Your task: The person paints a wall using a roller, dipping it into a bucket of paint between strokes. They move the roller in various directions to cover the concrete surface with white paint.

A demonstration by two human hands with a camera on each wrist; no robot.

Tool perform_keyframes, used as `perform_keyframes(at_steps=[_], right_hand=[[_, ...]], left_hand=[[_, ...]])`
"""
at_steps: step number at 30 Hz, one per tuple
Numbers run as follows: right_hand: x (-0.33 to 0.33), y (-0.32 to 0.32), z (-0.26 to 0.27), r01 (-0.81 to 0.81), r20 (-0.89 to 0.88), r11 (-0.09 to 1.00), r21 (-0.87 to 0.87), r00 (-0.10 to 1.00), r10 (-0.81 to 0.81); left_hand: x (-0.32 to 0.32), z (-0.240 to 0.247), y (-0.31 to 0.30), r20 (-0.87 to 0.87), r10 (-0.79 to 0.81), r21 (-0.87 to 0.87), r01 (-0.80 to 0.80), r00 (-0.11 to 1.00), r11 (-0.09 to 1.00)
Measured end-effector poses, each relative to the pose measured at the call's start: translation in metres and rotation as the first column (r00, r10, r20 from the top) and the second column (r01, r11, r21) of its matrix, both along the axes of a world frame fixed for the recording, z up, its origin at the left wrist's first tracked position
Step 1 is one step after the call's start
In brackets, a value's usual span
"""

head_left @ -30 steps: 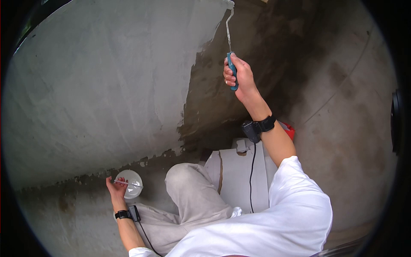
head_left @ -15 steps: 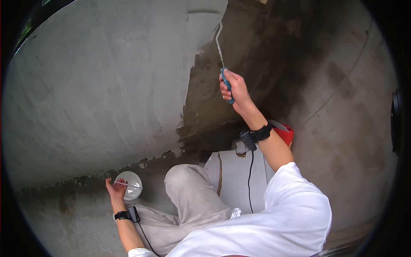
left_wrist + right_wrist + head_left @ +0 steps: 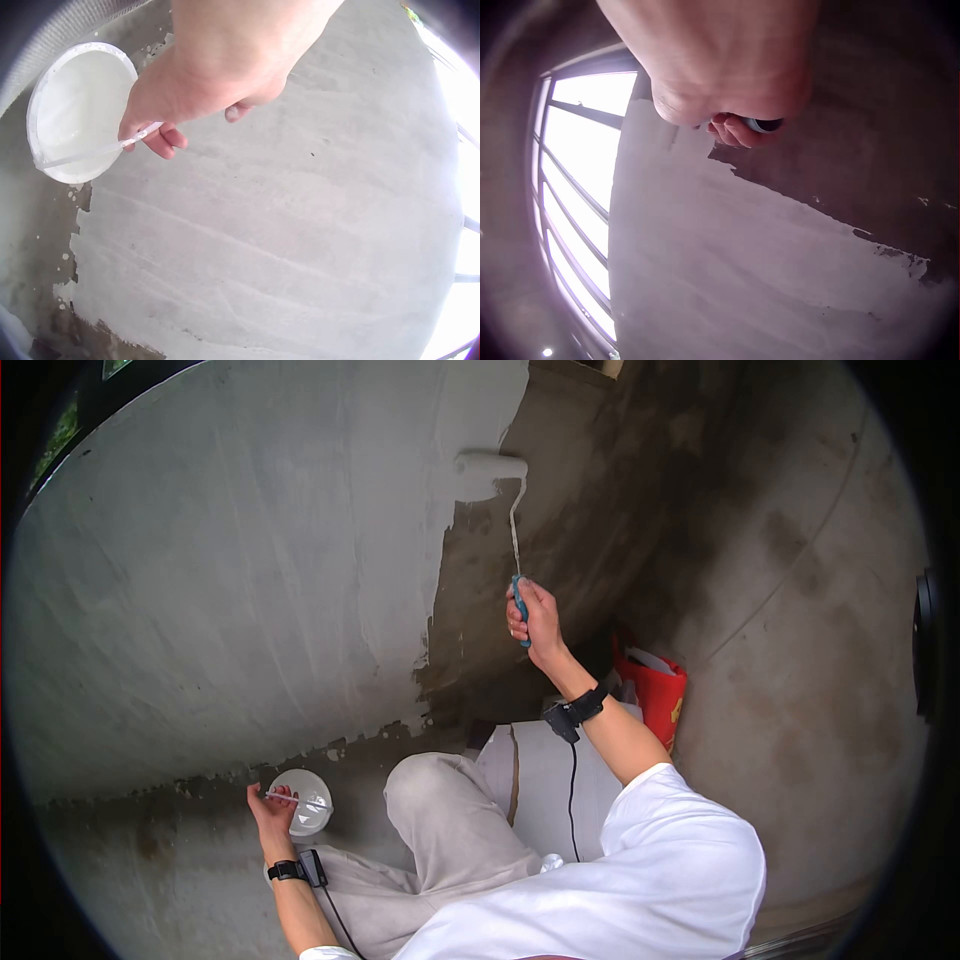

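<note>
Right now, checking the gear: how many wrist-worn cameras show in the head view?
2: the left wrist camera, low by the white pail; the right wrist camera, raised below the roller handle. No others appear.

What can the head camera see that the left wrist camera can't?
Only the head view shows the right hand gripping the paint roller, plus a red container. Only the left wrist view shows a bright barred window. Both show the left hand holding the white bucket by its thin handle, beside the pale painted wall.
</note>
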State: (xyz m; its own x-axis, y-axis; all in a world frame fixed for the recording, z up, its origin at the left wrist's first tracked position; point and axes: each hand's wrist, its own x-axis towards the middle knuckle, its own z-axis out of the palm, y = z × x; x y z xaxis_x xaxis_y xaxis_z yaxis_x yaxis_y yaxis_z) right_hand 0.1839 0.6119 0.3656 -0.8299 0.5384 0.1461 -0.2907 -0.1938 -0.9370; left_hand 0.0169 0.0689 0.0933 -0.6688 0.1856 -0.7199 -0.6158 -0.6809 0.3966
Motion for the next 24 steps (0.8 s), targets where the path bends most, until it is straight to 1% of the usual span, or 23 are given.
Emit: perform_keyframes(at_steps=[1,3,4,6,9,13,17,20,24], right_hand=[[-0.005,0.001,0.012,0.001,-0.002,1.000,0.001,1.000,-0.001],[-0.014,0.001,0.039,0.048,-0.038,0.983,0.177,0.998,-0.041],[-0.017,0.002,0.052,0.049,-0.039,0.983,0.178,0.998,-0.042],[-0.025,0.005,0.075,0.080,-0.100,0.979,0.189,0.993,-0.062],[-0.034,0.011,0.102,0.074,-0.135,0.975,0.209,0.990,-0.046],[-0.040,0.014,0.123,0.063,-0.163,0.969,0.240,0.986,-0.024],[-0.041,0.013,0.136,0.053,-0.173,0.971,0.233,0.985,-0.013],[-0.043,0.014,0.140,0.051,-0.170,0.972,0.230,0.985,-0.012],[-0.044,0.012,0.141,0.060,-0.123,0.965,0.255,0.992,-0.029]], left_hand=[[0.000,0.000,0.000,-0.002,-0.001,0.001,0.001,1.000,1.000],[0.000,0.001,-0.001,-0.003,-0.007,0.005,0.007,1.000,1.000],[0.000,0.001,-0.001,-0.004,-0.008,0.006,0.008,1.000,1.000],[0.000,0.001,0.000,0.003,0.002,0.010,-0.002,1.000,1.000],[0.001,0.002,0.000,0.002,0.008,0.012,-0.008,1.000,1.000],[0.000,0.000,0.000,0.003,-0.001,0.016,0.001,1.000,1.000],[-0.001,-0.002,-0.001,0.012,-0.003,0.014,0.003,1.000,1.000],[-0.002,-0.006,-0.002,0.018,-0.006,0.011,0.006,1.000,1.000],[-0.005,-0.007,-0.002,0.021,-0.011,0.005,0.010,1.000,1.000]])
